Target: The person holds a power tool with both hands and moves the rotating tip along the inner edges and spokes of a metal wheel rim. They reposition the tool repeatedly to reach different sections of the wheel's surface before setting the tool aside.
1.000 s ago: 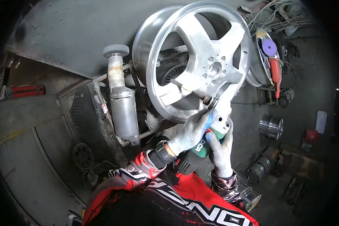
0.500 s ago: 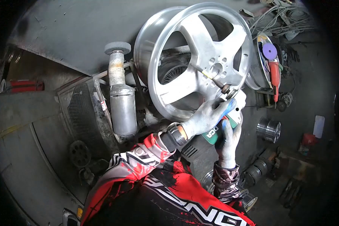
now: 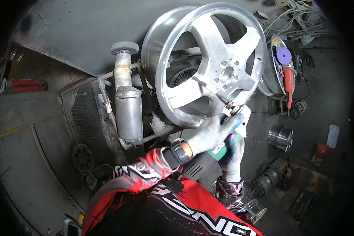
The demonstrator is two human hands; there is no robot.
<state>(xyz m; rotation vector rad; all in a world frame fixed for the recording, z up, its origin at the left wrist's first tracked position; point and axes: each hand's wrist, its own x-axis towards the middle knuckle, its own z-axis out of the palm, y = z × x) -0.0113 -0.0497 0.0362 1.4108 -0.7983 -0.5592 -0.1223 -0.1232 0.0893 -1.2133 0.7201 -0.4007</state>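
My left hand (image 3: 208,133), in a grey work glove with a watch at the wrist, is wrapped over the front of a green DCA die grinder (image 3: 219,152). Lower down, my right hand (image 3: 233,159), also gloved, is closed round the grinder's body. Beyond the white front housing, a thin shaft with a slim abrasive tip (image 3: 208,89) reaches up and left over a spoke. Behind it stands a bare silver alloy wheel (image 3: 208,45), tilted up on a stand, its bolt holes facing me.
Left of the wheel stands a grey metal cylinder motor (image 3: 129,114) topped by a round grey disc (image 3: 124,48). To the right, a red angle grinder (image 3: 288,80) with a purple pad (image 3: 284,56) rests on another rim. A chrome rim (image 3: 280,137) lies on the floor; cables (image 3: 299,19) hang behind.
Both hands and the grinder have shifted slightly left and down, so the tip has moved left across the spoke away from the wheel's hub. The grip is unchanged.
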